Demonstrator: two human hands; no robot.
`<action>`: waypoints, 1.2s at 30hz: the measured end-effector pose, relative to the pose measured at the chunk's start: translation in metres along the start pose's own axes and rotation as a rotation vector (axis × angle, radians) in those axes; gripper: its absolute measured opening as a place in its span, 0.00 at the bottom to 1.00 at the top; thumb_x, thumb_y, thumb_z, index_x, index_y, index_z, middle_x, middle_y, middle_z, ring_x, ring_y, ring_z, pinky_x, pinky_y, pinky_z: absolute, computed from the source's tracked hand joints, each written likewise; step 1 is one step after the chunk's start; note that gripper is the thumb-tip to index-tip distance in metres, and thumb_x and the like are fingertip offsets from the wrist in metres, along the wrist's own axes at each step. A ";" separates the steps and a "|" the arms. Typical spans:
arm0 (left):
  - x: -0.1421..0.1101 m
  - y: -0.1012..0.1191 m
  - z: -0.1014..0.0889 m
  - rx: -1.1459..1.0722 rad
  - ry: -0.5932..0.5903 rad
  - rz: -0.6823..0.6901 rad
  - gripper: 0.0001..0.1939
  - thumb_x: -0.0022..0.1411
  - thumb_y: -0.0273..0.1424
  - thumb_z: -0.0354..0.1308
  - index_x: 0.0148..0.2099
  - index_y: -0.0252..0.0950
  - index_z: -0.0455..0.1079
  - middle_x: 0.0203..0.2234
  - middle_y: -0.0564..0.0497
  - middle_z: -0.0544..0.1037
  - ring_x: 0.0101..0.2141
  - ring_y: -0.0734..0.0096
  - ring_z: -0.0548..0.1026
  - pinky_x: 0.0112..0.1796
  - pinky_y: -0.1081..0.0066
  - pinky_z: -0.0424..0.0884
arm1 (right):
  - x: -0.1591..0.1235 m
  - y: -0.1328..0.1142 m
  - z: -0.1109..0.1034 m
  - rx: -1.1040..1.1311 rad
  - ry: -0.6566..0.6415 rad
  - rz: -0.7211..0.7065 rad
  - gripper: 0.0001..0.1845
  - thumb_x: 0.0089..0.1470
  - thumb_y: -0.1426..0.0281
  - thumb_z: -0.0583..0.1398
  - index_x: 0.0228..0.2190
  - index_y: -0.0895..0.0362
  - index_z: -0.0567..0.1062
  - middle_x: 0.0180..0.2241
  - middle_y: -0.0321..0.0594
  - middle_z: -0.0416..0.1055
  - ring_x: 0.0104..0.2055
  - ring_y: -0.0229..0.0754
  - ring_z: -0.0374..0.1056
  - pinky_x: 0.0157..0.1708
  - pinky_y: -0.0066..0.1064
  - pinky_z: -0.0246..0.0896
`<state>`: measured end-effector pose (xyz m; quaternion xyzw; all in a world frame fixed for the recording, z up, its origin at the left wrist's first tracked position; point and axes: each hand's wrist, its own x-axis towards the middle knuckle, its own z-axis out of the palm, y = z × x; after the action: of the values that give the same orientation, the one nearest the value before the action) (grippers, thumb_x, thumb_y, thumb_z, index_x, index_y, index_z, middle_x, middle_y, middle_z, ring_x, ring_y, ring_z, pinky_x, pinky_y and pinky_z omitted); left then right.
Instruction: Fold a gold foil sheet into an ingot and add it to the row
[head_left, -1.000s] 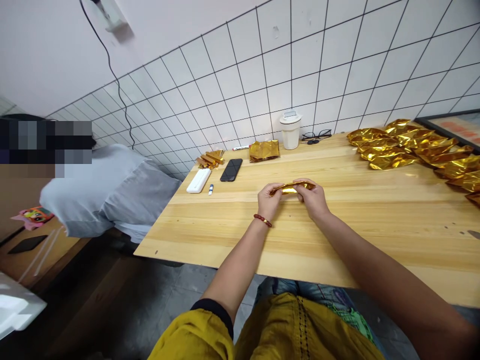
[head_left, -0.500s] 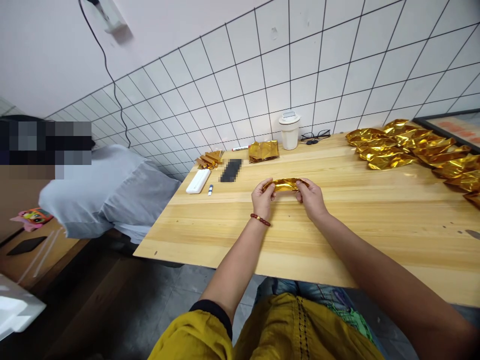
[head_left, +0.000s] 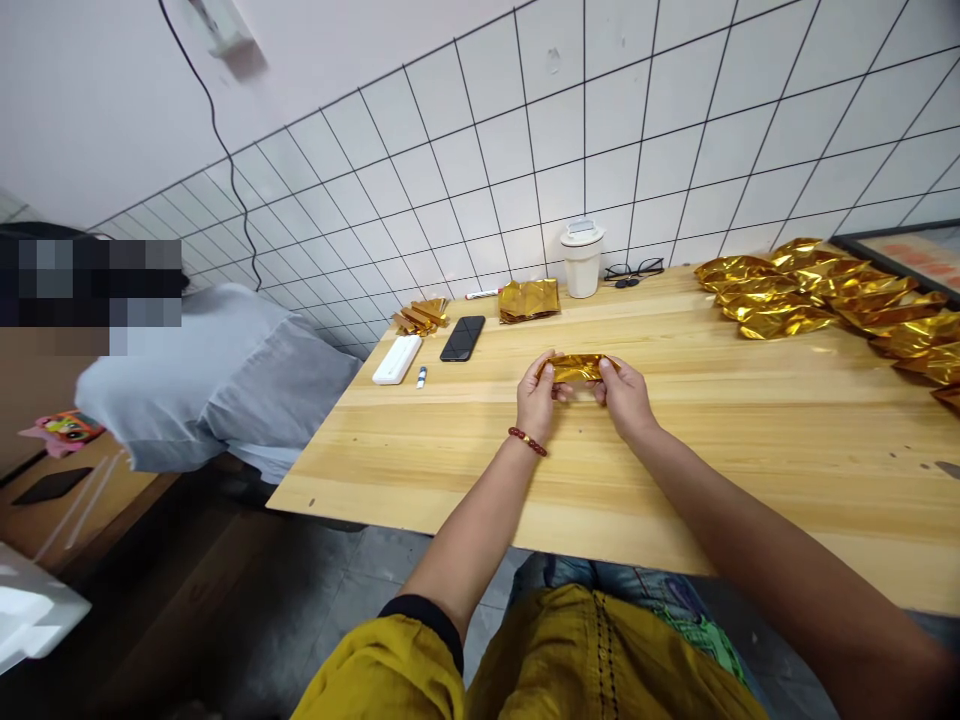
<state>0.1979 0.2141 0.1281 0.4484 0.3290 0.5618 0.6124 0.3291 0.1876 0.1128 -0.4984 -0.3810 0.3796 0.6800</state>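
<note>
A folded strip of gold foil (head_left: 576,367) sits between both hands just above the wooden table (head_left: 675,470). My left hand (head_left: 537,400) pinches its left end; a red bead bracelet circles that wrist. My right hand (head_left: 625,397) pinches the right end. Both sets of fingers are closed on the foil.
A heap of gold foil pieces (head_left: 825,295) lies at the far right. By the tiled wall are a flat foil stack (head_left: 529,300), small folded foil pieces (head_left: 421,316), a white cup (head_left: 582,260), glasses (head_left: 634,271), a black phone (head_left: 462,338) and a white box (head_left: 397,360). A person in grey (head_left: 202,375) sits at left.
The foil strip has been pressed shorter and flatter between my hands, which moved slightly closer together. Nothing else on the table moved.
</note>
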 end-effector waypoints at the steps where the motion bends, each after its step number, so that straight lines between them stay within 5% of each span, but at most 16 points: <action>1: 0.000 0.000 0.000 0.007 -0.013 -0.005 0.24 0.57 0.41 0.66 0.54 0.37 0.74 0.54 0.42 0.76 0.23 0.82 0.73 0.22 0.78 0.66 | 0.000 0.001 0.000 -0.001 -0.008 0.005 0.29 0.49 0.44 0.59 0.36 0.58 0.73 0.19 0.32 0.68 0.17 0.32 0.55 0.18 0.27 0.48; 8: -0.002 0.001 0.001 0.022 -0.025 -0.054 0.25 0.56 0.37 0.67 0.54 0.36 0.73 0.55 0.41 0.75 0.23 0.82 0.73 0.24 0.77 0.68 | 0.000 0.002 0.000 -0.023 -0.041 0.034 0.27 0.48 0.50 0.61 0.41 0.59 0.75 0.19 0.31 0.68 0.17 0.32 0.54 0.19 0.27 0.50; 15: 0.000 0.002 -0.001 0.053 0.021 -0.001 0.28 0.55 0.48 0.66 0.53 0.37 0.74 0.52 0.42 0.77 0.22 0.82 0.71 0.24 0.77 0.67 | -0.007 -0.001 0.001 -0.089 -0.123 -0.035 0.29 0.51 0.47 0.60 0.44 0.58 0.75 0.20 0.32 0.68 0.18 0.33 0.56 0.20 0.27 0.54; 25: -0.001 -0.003 -0.001 0.150 -0.163 -0.058 0.30 0.54 0.51 0.65 0.51 0.33 0.77 0.38 0.45 0.82 0.22 0.76 0.74 0.24 0.75 0.67 | -0.004 -0.004 -0.004 -0.026 0.050 -0.052 0.27 0.50 0.45 0.62 0.35 0.57 0.77 0.24 0.32 0.68 0.18 0.30 0.55 0.18 0.25 0.53; 36: 0.001 0.006 -0.001 -0.011 0.049 -0.080 0.29 0.55 0.51 0.64 0.49 0.33 0.77 0.40 0.42 0.82 0.21 0.78 0.71 0.23 0.73 0.65 | -0.009 -0.008 -0.002 -0.061 -0.104 -0.047 0.29 0.51 0.43 0.61 0.33 0.58 0.77 0.18 0.33 0.68 0.17 0.33 0.57 0.18 0.26 0.52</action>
<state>0.1951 0.2145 0.1336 0.4177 0.3585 0.5493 0.6287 0.3282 0.1772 0.1193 -0.4895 -0.4391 0.3771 0.6523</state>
